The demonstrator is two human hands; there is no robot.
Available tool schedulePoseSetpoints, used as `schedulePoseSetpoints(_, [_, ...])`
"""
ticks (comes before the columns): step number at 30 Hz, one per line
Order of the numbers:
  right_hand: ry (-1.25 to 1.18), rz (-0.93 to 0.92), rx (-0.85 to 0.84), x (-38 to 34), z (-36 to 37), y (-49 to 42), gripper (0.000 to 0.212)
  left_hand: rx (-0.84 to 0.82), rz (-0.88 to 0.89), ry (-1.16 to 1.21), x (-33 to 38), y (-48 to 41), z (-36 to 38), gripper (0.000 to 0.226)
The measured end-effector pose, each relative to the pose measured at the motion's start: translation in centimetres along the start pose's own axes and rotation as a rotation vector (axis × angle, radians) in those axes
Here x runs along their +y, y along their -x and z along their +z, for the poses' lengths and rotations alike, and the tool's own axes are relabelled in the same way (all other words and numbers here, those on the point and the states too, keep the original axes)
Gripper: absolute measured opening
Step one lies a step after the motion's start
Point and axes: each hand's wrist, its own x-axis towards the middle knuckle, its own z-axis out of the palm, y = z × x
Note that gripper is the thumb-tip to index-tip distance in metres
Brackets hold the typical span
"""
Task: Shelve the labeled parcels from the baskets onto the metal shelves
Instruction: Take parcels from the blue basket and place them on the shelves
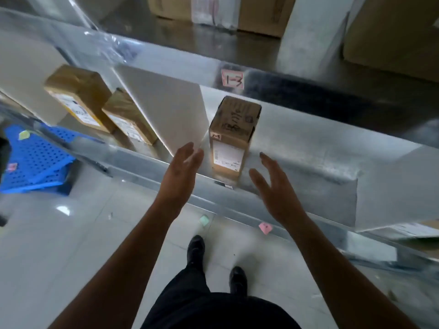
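Brown cardboard parcel (231,138) stands upright near the front edge of the metal shelf (308,150). It has a white shipping label on the near face and a small "1-3" sticker at its upper corner. Pink tag (232,78) on the shelf rail above also reads "1-3". Left hand (183,172) and right hand (275,188) flank the parcel, palms inward, fingers extended and slack, gripping nothing; a gap shows on each side. White divider (166,110) is just left of the parcel; two more parcels (78,96) lie beyond it. Blue basket (35,160) is at far left, low.
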Motion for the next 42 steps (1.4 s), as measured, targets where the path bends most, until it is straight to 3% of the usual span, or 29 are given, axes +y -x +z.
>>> schedulePoseSetpoints(5, [0.368, -0.148, -0.111, 2.7, 1.9, 1.8, 0.096, 0.127, 0.045, -0.426, -4.7, 5.4, 0.1, 0.064])
schedulePoseSetpoints(10, [0.533, -0.275, -0.309, 1.5, 5.4, 3.1, 0.094, 0.145, -0.07, -0.717, -8.7, 10.2, -2.8, 0.069])
schedulePoseSetpoints(15, [0.56, -0.395, -0.436, -2.3, 10.0, 5.0, 0.091, 0.264, -0.15, -0.707, -11.4, 14.9, -7.6, 0.061])
schedulePoseSetpoints(20, [0.595, -0.493, -0.569, -6.4, 18.2, 7.9, 0.065, 0.43, -0.242, -0.689, -14.4, 20.4, -14.5, 0.061])
schedulePoseSetpoints(26, [0.619, -0.635, -0.696, -14.0, 31.0, 13.4, 0.074, 0.571, -0.399, -0.584, -19.3, 29.5, -25.8, 0.065])
schedulePoseSetpoints(33, [0.659, -0.832, -0.775, -22.7, 46.3, 18.7, 0.065, 0.762, -0.498, -0.495, -24.5, 38.0, -38.4, 0.064])
schedulePoseSetpoints(42, [0.681, -0.94, -0.916, -30.8, 58.2, 23.9, 0.068, 0.972, -0.561, -0.416, -26.9, 42.6, -49.6, 0.062])
